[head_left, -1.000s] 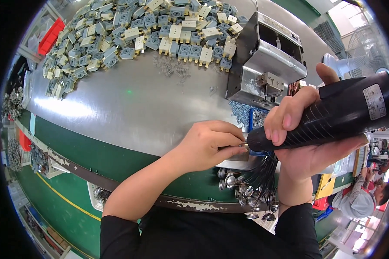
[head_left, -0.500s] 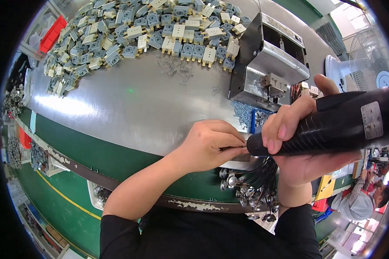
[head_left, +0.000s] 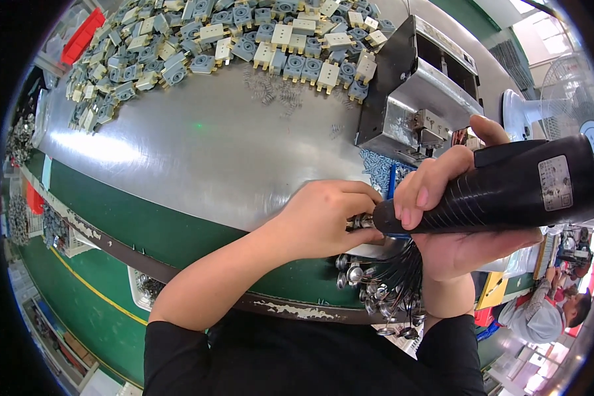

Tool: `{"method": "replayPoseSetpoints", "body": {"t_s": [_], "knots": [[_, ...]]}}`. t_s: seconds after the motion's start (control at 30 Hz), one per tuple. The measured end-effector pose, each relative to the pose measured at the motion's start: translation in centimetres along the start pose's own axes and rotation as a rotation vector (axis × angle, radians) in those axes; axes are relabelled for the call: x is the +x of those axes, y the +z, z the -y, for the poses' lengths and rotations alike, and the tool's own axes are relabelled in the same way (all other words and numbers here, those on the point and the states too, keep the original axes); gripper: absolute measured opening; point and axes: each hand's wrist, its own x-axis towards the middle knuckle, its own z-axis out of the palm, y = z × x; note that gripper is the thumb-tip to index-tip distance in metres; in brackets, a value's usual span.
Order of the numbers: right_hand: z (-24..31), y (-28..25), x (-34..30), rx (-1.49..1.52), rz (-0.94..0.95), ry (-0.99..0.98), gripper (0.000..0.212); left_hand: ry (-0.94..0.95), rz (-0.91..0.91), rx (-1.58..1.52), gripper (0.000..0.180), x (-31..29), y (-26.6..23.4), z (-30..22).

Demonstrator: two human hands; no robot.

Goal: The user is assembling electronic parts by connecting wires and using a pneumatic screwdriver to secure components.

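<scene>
My right hand (head_left: 442, 198) is wrapped round a black electric screwdriver (head_left: 508, 188) that lies nearly level, its nose pointing left. Between the fingers of my left hand (head_left: 330, 214) is a small metallic part (head_left: 359, 222), right against the screwdriver's nose; its exact kind is mostly hidden. Below the two hands, a bunch of black wires (head_left: 406, 264) with round silver metal ends (head_left: 369, 284) hangs over the table's near edge. Just beyond the nose, many small screws (head_left: 376, 168) lie beside a blue tray (head_left: 395, 179), which my right hand partly covers.
Grey and cream plug-like parts (head_left: 244, 49) are heaped across the far side of the metal table (head_left: 198, 165), with loose springs (head_left: 277, 92) in front. A metal fixture (head_left: 422, 99) stands at the right, a fan (head_left: 567, 105) behind it. Another person (head_left: 541, 317) sits far right.
My left fingers have parted slightly, so the metallic part between them now shows. The screwdriver has shifted a little left, and the view has moved slightly.
</scene>
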Motion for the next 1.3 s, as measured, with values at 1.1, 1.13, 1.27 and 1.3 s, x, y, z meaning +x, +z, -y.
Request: {"method": "replayPoseSetpoints", "body": {"t_s": [1.1,1.13,1.27,1.3], "knots": [[-0.5,-0.7,-1.9,0.045,0.266,-0.063,0.096,0.013,-0.003,0.021,0.023,-0.5,0.1,0.3],[-0.3,-0.7,-2.0,0.020,0.258,-0.071,0.101,0.018,-0.003,0.022,0.023,-0.6,0.1,0.3],[-0.1,-0.6,-2.2,-0.073,0.212,-0.103,0.123,0.064,-0.027,0.036,0.027,-1.0,0.1,0.8],[-0.2,-1.6,-0.9,0.069,0.309,-0.195,0.121,0.084,-0.042,0.055,0.029,-0.9,0.1,0.6]]}}
